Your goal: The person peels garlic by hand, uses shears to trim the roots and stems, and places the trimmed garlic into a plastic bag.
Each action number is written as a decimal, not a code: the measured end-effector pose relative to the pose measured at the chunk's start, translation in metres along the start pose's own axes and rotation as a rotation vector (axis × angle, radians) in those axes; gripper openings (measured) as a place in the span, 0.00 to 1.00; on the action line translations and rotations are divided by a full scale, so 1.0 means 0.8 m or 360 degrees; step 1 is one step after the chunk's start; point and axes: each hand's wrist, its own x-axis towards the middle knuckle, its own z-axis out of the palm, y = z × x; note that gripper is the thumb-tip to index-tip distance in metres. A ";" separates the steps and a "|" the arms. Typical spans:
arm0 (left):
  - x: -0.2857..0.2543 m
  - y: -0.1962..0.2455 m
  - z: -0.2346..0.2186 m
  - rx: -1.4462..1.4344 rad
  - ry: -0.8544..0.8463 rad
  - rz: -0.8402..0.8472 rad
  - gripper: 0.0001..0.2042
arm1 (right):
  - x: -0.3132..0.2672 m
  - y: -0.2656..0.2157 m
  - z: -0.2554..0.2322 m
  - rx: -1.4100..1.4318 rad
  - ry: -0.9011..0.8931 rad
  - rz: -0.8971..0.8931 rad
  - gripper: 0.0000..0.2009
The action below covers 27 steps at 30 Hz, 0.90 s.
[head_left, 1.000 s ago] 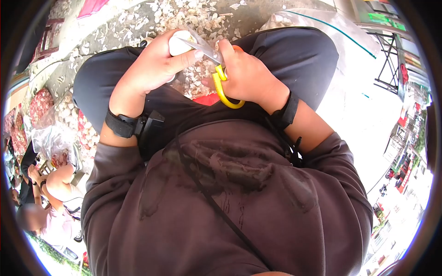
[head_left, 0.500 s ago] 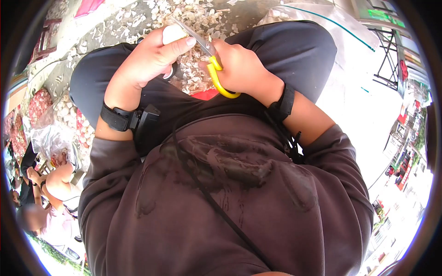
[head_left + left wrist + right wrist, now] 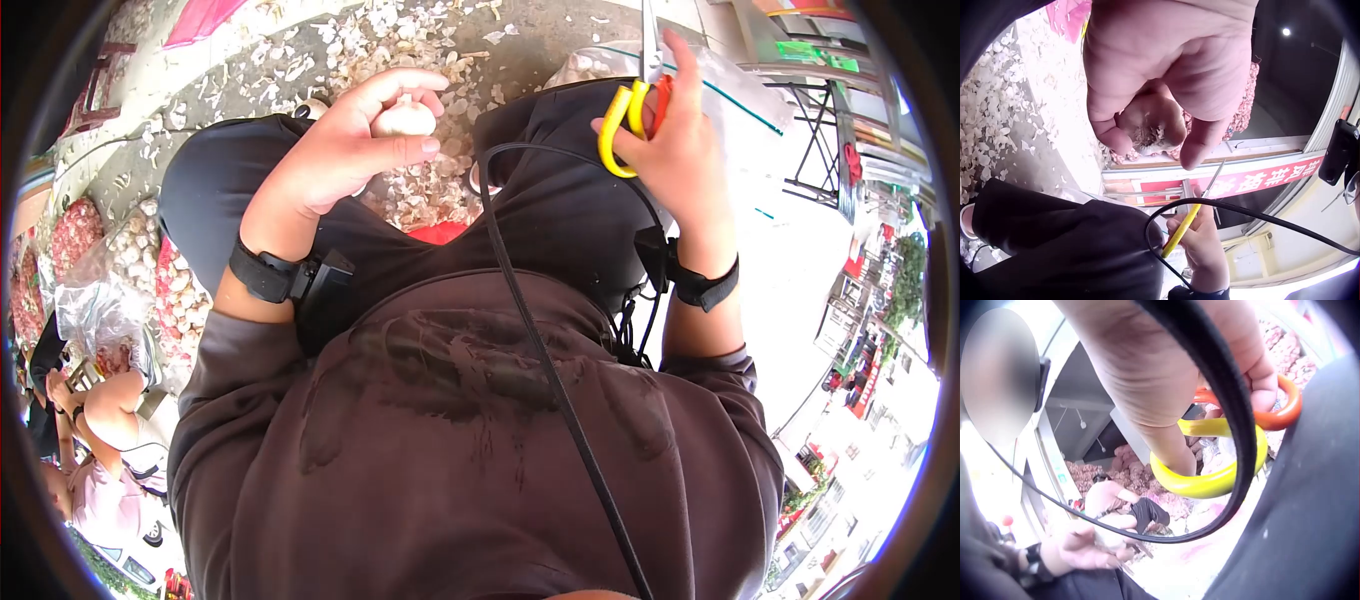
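Note:
My left hand [image 3: 340,150] grips a white garlic bulb [image 3: 403,119] between thumb and curled fingers. In the left wrist view the cut, fibrous root end of the bulb [image 3: 1150,134] faces outward. Over the right knee, well apart from the bulb, my right hand [image 3: 688,155] holds scissors [image 3: 612,140] with one yellow and one orange handle loop. Their blades [image 3: 649,40] point away from my body. In the right wrist view the thumb passes through the yellow loop [image 3: 1197,485] and fingers lie at the orange loop [image 3: 1291,409].
Garlic skins [image 3: 400,45] litter the ground ahead and between my legs. A black cable [image 3: 545,350] loops up from my chest to the right wrist. Net bags of garlic [image 3: 78,235] stand at left, near another seated person [image 3: 105,490]. A clear plastic bag [image 3: 730,90] lies at right.
The right hand has swung away to the right with the scissors, leaving the bulb. The left hand has stayed nearly in place, its fingers loosened around the garlic. The cable has shifted across my lap.

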 end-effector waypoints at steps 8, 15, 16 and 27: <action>-0.001 0.006 0.005 -0.0067 0.0056 0.0093 0.27 | -0.027 0.054 -0.052 -0.0344 -0.0182 0.0392 0.30; 0.005 -0.002 0.000 -0.0132 0.0262 0.0193 0.25 | -0.055 0.068 -0.055 -0.0259 -0.0415 0.0547 0.31; 0.005 0.001 0.000 -0.0125 0.0279 0.0156 0.24 | -0.056 0.065 -0.057 -0.0264 -0.0418 0.0525 0.31; 0.004 0.002 0.009 -0.0203 0.0261 0.0232 0.20 | -0.054 0.057 -0.054 -0.0404 -0.0226 0.0295 0.24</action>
